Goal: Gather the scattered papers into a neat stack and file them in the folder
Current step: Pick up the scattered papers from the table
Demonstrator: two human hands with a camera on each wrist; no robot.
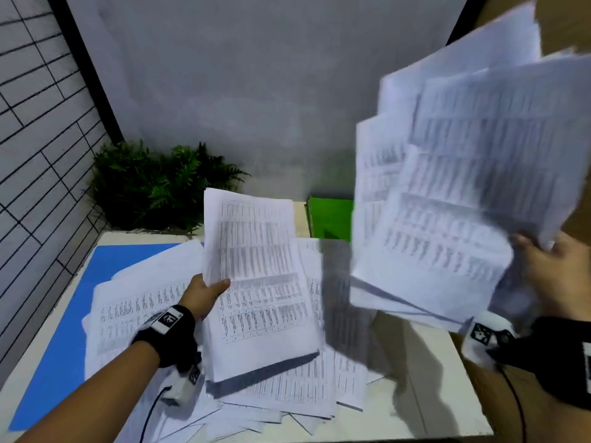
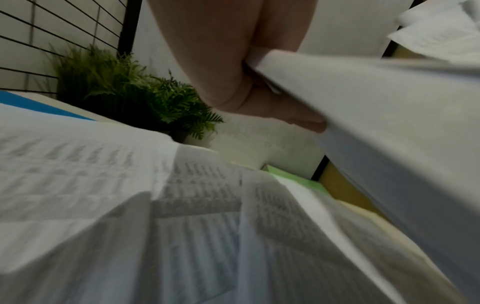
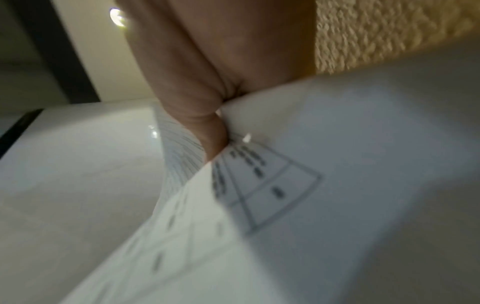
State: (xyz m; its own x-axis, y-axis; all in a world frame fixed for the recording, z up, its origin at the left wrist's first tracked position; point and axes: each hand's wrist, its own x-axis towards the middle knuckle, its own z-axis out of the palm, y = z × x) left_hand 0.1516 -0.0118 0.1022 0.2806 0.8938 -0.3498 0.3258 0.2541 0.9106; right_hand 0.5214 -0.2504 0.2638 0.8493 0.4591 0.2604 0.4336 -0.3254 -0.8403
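Fingers of left hand (image 1: pixel 204 294) pinch sheets (image 1: pixel 256 276); right hand (image 1: pixel 556 276) grips fanned papers (image 1: pixel 463 187).

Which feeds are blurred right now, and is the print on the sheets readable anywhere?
Head view: the raised bundle in the right hand is motion-smeared; the left hand's sheets are sharper, but print stays illegible. Left wrist: soft, dim. Right wrist: blurred, table lines visible only.

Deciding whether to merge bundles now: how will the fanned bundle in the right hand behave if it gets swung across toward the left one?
Probably floppy: the fanned bundle is gripped by the right hand at one corner only. Its sheets are splayed at different angles, so some may slip out. The left hand holds a flatter set, likely steadier.
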